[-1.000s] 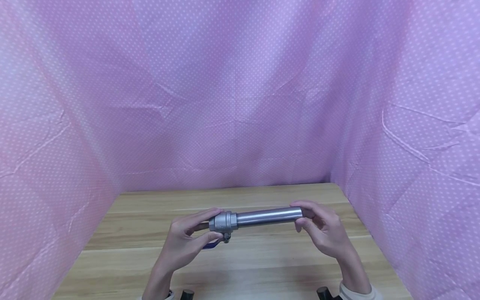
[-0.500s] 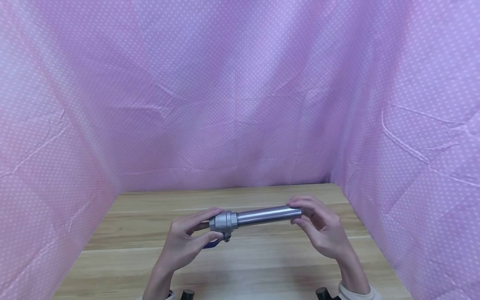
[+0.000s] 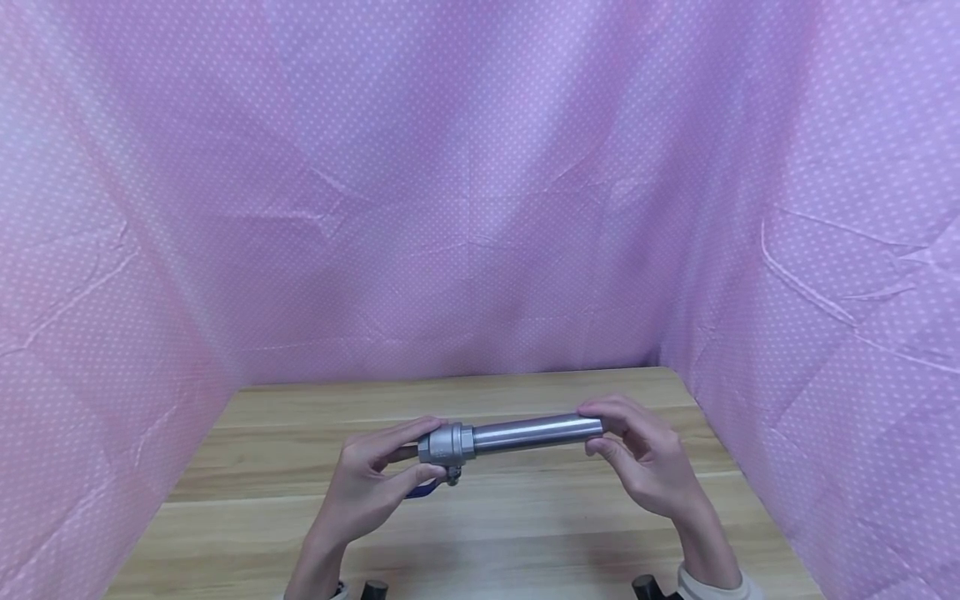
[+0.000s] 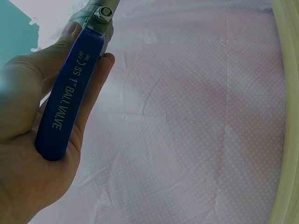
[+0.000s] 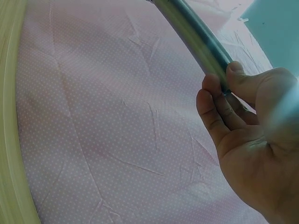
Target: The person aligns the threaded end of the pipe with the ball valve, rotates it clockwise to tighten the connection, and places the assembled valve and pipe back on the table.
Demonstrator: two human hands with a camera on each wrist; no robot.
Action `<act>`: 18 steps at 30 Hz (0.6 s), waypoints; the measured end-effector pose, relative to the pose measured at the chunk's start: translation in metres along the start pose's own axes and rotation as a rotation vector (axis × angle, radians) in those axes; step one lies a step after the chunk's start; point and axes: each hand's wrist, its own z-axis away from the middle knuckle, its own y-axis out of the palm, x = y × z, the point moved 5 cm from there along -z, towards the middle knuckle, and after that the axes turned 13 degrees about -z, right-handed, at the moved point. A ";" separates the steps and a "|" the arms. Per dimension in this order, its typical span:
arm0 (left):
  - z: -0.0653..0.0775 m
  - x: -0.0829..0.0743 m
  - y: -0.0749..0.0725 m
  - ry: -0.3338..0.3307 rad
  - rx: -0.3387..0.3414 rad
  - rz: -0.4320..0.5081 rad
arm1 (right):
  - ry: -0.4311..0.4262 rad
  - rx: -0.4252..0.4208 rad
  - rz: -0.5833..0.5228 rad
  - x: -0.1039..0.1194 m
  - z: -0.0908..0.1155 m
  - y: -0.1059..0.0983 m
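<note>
A steel ball valve (image 3: pixel 447 444) is gripped in my left hand (image 3: pixel 367 483), fingers over its top and thumb at its near side. Its blue lever handle (image 4: pixel 70 95), printed "SS 1" BALL VALVE", runs back along the palm in the left wrist view. A smooth metal pipe (image 3: pixel 537 432) meets the valve's right end and slants slightly up to the right. At the pipe's far end my right hand (image 3: pixel 648 458) pinches it between thumb and fingertips. How deep the pipe sits in the valve is hidden. Both parts are held above the table.
Beneath the hands lies a wood-grain table (image 3: pixel 495 533). Pink polka-dot cloth (image 3: pixel 465 208) walls it in at the back and both sides. Two dark rod ends (image 3: pixel 375 589) show at the bottom edge, near the wrists.
My right fingers shift slightly along and around the pipe's end, up and then a little back down. The pipe's tilt varies slightly. The left hand and the valve stay nearly still.
</note>
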 end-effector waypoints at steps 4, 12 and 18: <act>0.000 0.000 0.000 -0.001 0.001 0.002 | 0.004 -0.001 0.012 0.000 0.000 0.000; -0.002 -0.001 0.000 -0.007 0.006 0.008 | 0.011 -0.015 0.053 0.001 0.002 -0.001; -0.001 -0.001 0.000 -0.011 0.009 0.016 | 0.010 -0.013 0.073 0.001 0.002 -0.002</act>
